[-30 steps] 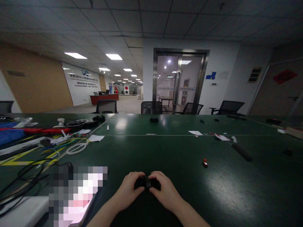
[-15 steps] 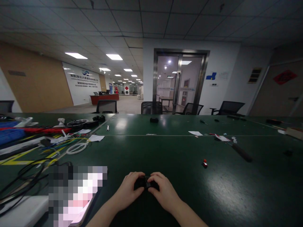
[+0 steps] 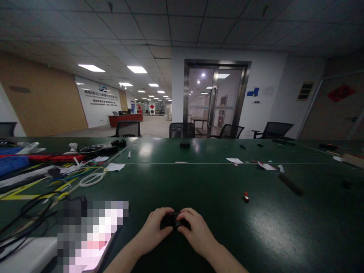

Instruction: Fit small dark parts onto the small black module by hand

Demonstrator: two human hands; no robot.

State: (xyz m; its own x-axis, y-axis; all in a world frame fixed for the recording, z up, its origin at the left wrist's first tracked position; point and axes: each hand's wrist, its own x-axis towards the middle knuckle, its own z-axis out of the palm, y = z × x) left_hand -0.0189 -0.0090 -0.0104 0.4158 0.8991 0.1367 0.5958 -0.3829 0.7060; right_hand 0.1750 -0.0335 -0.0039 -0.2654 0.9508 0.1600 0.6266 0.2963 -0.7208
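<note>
Low in the view, just above the near part of the green table [image 3: 182,185], both my hands close on one small black object [image 3: 175,220]. Its kind is too dark and too covered by fingers to make out. My left hand [image 3: 156,227] grips its left side between thumb and fingers. My right hand [image 3: 196,227] pinches its right side the same way, the fingertips of the two hands nearly meeting. A small red and white item [image 3: 246,197] lies on the table to the right of my hands.
To my left are a pixelated glowing screen [image 3: 99,242], black cables [image 3: 28,212], a coiled white cable [image 3: 92,179] and blue bins [image 3: 13,165]. A wrench [image 3: 129,154] and a black block [image 3: 184,145] lie farther back. A dark-handled tool [image 3: 290,184] and papers [image 3: 234,160] are at right.
Both hands keep their hold in nearly the same place. The right fingertips have shifted slightly on the black object, which looks a little turned. Nothing else has visibly moved.
</note>
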